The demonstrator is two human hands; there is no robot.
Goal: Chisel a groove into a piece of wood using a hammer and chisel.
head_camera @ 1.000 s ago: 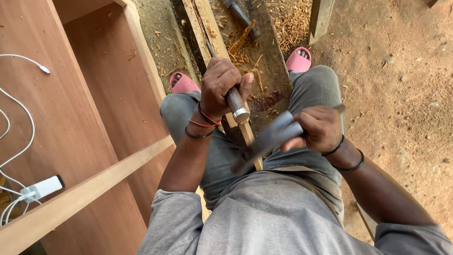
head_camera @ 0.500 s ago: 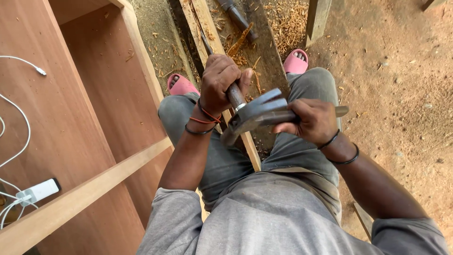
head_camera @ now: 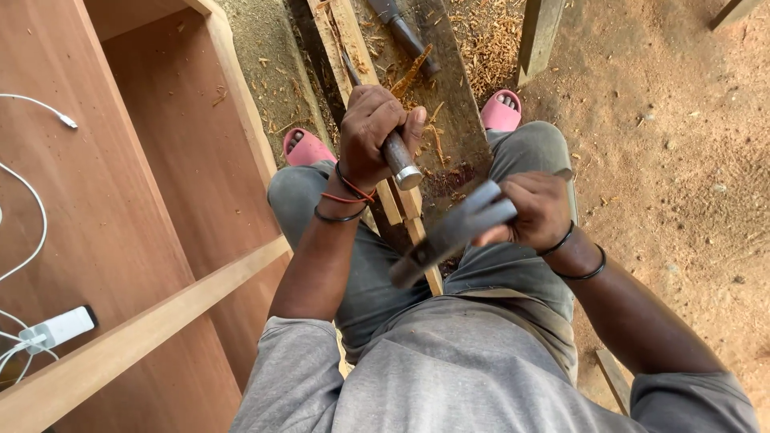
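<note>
We note the left hand (head_camera: 370, 132) clamped around the chisel (head_camera: 399, 156), long axis running away from us down onto the wood strip (head_camera: 401, 200). Right hand (head_camera: 536, 210) clamped on hammer (head_camera: 449, 234), head just beside the chisel's ferruled butt.

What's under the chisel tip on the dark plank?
The wooden-handled chisel, gripped by the left hand, points down at a pale wood strip lying on the dark plank, with shavings scattered around. The tip's contact spot is hidden by the hand.
</note>
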